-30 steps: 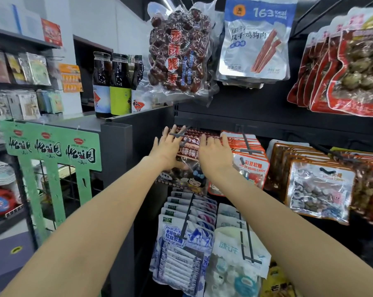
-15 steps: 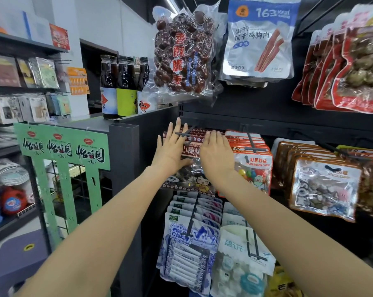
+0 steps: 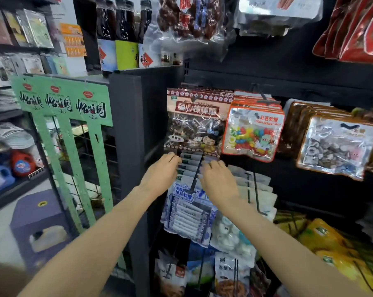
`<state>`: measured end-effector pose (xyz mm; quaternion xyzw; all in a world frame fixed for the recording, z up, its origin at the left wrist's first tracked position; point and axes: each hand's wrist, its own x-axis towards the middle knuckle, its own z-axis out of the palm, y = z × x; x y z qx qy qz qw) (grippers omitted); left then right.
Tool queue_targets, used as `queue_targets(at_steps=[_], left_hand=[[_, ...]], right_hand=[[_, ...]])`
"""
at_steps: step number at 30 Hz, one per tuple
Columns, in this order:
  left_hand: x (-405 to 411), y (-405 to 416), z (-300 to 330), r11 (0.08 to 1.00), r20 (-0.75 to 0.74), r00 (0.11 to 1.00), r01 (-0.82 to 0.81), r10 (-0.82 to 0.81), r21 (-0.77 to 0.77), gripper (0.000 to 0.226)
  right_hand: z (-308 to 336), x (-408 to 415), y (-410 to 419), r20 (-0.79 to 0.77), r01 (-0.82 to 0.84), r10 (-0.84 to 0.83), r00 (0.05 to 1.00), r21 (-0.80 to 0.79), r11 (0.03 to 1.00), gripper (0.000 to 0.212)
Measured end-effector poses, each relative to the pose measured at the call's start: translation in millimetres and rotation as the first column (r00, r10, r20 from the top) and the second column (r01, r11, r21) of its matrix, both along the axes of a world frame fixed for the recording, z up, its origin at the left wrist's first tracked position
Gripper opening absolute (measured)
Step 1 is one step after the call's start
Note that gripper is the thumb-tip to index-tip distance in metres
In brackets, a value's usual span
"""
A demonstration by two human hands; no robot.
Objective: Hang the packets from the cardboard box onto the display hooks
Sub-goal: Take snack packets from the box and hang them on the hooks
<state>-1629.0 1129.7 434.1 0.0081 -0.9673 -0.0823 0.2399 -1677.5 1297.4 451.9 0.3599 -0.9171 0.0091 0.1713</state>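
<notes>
A plum lollipop packet (image 3: 195, 123) with a dark red header hangs at the front of its row on a display hook, free of my hands. Below it, my left hand (image 3: 161, 175) and my right hand (image 3: 218, 181) reach to either side of the black hook (image 3: 196, 174) that carries a row of blue-and-white candy packets (image 3: 187, 213). Both hands look motion-blurred, fingers loosely bent toward the packet tops, nothing visibly gripped. The cardboard box is out of sight.
Colour jelly-bean packets (image 3: 253, 129) hang to the right, then brown-edged packets (image 3: 335, 144). White pouches (image 3: 254, 189) and yellow bags (image 3: 331, 239) hang lower. A green display stand (image 3: 63, 99) and a purple stool (image 3: 39, 219) stand on the left. Bottles (image 3: 125, 35) sit on the dark cabinet top.
Both hands have left the plum lollipop packet and dropped to the blue-and-white packet row beneath it. The view has tilted downward and closer to the shelf.
</notes>
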Motion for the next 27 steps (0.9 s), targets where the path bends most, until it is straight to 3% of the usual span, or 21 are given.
queue_targets(at_steps=[2,5,8,18,23,27], left_hand=[[-1,-2,-18,1.000,0.152,0.988,0.021,-0.018,-0.021,0.051],[-11,-1,-35,0.997,0.362,0.932,0.018,0.010,-0.075,0.088],[-31,0,-48,0.995,0.434,0.900,-0.002,0.047,-0.105,0.103],[-37,4,-62,0.991,0.412,0.903,-0.086,0.120,-0.099,0.101],[-35,13,-71,0.986,0.326,0.935,-0.104,0.140,-0.127,0.090],[-46,18,-69,0.983,0.351,0.921,-0.134,0.171,-0.126,0.095]], right_hand=[[-14,-7,6,0.166,0.075,-0.084,0.983,0.060,0.995,0.050],[-36,-23,6,0.289,0.135,-0.173,0.942,0.146,0.980,0.079],[-53,-44,-3,0.387,0.150,-0.219,0.896,0.201,0.968,0.084],[-66,-59,-10,0.336,0.157,-0.208,0.919,0.173,0.972,0.084],[-86,-62,-4,0.164,0.182,-0.189,0.968,0.054,0.982,0.071],[-92,-68,-5,0.185,0.199,-0.217,0.958,0.109,0.974,0.079]])
